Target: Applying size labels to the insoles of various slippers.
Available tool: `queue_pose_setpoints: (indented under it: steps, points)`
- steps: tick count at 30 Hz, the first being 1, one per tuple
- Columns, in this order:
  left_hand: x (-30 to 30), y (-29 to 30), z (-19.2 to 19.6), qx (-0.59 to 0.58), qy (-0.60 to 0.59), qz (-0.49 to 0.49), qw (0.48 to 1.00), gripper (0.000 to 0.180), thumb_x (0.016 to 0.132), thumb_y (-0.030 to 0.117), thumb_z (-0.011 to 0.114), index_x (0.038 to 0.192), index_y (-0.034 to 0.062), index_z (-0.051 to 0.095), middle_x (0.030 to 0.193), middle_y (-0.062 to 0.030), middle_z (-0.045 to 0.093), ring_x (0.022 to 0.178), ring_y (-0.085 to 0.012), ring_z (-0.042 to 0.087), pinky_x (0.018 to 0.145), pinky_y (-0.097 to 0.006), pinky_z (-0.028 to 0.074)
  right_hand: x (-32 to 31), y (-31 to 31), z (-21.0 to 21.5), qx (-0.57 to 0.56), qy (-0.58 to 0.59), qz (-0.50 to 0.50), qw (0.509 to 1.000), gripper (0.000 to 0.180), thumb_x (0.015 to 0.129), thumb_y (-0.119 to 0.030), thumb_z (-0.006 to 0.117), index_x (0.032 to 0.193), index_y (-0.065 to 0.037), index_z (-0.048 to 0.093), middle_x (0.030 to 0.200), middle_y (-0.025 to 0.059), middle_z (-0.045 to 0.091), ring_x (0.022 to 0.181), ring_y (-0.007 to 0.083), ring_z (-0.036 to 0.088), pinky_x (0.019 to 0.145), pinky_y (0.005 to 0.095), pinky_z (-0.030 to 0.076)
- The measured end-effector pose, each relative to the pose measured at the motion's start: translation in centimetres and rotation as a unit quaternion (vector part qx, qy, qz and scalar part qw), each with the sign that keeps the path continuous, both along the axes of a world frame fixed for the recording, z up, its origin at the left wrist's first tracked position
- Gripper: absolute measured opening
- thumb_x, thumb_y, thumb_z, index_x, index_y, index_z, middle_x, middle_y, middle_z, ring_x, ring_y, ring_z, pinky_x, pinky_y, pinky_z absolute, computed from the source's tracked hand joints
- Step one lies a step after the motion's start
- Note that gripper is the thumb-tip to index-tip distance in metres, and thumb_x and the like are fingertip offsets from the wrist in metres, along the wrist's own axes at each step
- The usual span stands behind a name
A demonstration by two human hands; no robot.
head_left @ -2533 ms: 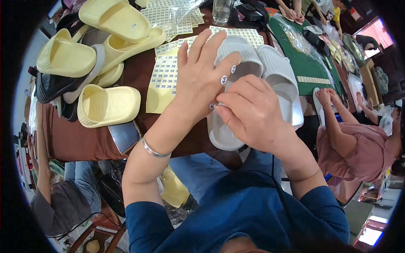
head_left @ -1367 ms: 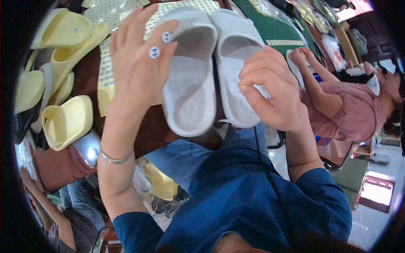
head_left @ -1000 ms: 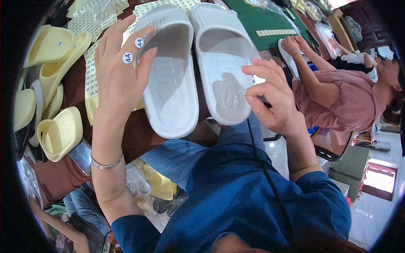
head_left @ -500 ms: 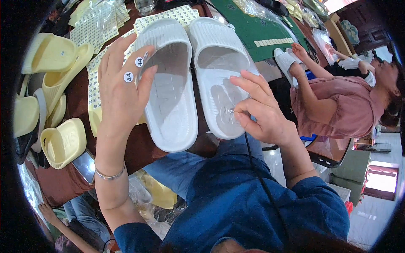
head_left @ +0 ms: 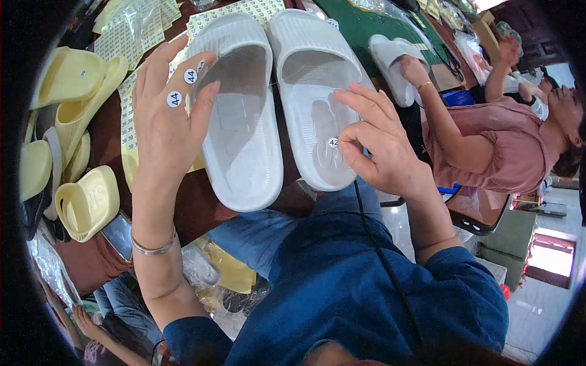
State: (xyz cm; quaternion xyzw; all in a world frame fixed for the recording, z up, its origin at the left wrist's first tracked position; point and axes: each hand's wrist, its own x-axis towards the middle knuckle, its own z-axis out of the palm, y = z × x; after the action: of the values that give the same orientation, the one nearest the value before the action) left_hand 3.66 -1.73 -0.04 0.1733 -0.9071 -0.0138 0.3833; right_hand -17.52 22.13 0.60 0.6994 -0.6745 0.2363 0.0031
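A pair of light grey slide slippers lies side by side before me, toes pointing away: the left slipper (head_left: 250, 152) and the right slipper (head_left: 305, 116). My left hand (head_left: 168, 116) is at the outer edge of the left slipper, fingers stretched and thumb apart, reaching over its side. Two round white stickers (head_left: 174, 99) are stuck on the back of that hand. Above the heel of the right slipper, my right hand (head_left: 378, 146) pinches a small round white sticker (head_left: 333, 143) at the tips of thumb and forefinger. Its other fingers extend over the insole.
Pale yellow slippers (head_left: 88, 204) are piled at the left. Sticker sheets (head_left: 128, 131) lie under and behind my left hand. A green mat (head_left: 342, 36) is at the back. On the right, a co-worker in pink (head_left: 476, 140) handles another grey pair (head_left: 390, 64).
The sticker by my right fingertips now faces up flatter. Hands and slippers sit slightly higher in view. The co-worker's grey pair has shifted left, one of that person's hands has risen.
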Motion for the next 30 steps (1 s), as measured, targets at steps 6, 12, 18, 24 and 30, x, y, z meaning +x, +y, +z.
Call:
queue_pose_setpoints:
  steps: [6,12,18,24,30]
  points:
    - [0.0,-0.1,-0.3,-0.003,0.001,-0.002,1.0,0.036,0.083,0.011,0.075,0.118,0.012,0.07,0.133,-0.0135,0.058,0.123,-0.0358,0.055,0.104,-0.047,0.042,0.0,-0.1,0.3,0.018,0.014,0.002,1.0,0.006,0.081,-0.008,0.07,0.083,-0.006,0.065,0.142,0.0132,0.056,0.139,0.0372,0.045,0.113,0.0576,0.032]
    - [-0.1,0.0,-0.3,0.001,0.006,-0.004,1.0,0.036,0.083,0.011,0.075,0.118,0.0117,0.07,0.133,-0.0141,0.058,0.123,-0.0361,0.055,0.104,-0.047,0.042,0.2,-0.3,0.8,0.029,0.052,-0.002,0.998,0.01,0.081,-0.009,0.071,0.088,-0.007,0.064,0.141,0.0137,0.056,0.138,0.0379,0.045,0.112,0.0595,0.032]
    - [0.2,0.0,0.0,0.003,0.005,-0.006,1.0,0.036,0.083,0.01,0.075,0.118,0.0104,0.07,0.133,-0.0144,0.058,0.123,-0.0366,0.055,0.103,-0.047,0.043,-0.5,-0.3,1.1,-0.007,0.093,-0.024,0.995,0.019,0.08,-0.017,0.073,0.096,-0.01,0.066,0.135,0.0121,0.057,0.135,0.0351,0.047,0.11,0.0626,0.033]
    - [-0.1,0.1,0.7,0.02,0.005,-0.048,0.999,0.038,0.083,0.006,0.074,0.121,0.008,0.069,0.132,-0.0153,0.058,0.123,-0.0383,0.055,0.104,-0.047,0.044,-1.3,0.5,0.7,-0.032,0.088,-0.042,0.995,0.022,0.08,-0.018,0.074,0.098,-0.011,0.066,0.132,0.0111,0.058,0.132,0.0344,0.049,0.108,0.0609,0.035]
    - [-0.6,1.5,1.2,-0.007,0.009,-0.056,0.998,0.035,0.085,0.001,0.072,0.119,0.0058,0.069,0.124,-0.0171,0.063,0.115,-0.0366,0.06,0.097,-0.044,0.049,-1.4,1.3,-0.5,-0.07,0.002,-0.022,0.997,0.029,0.081,-0.021,0.076,0.104,-0.008,0.065,0.132,0.0133,0.059,0.128,0.0364,0.053,0.105,0.0584,0.039]
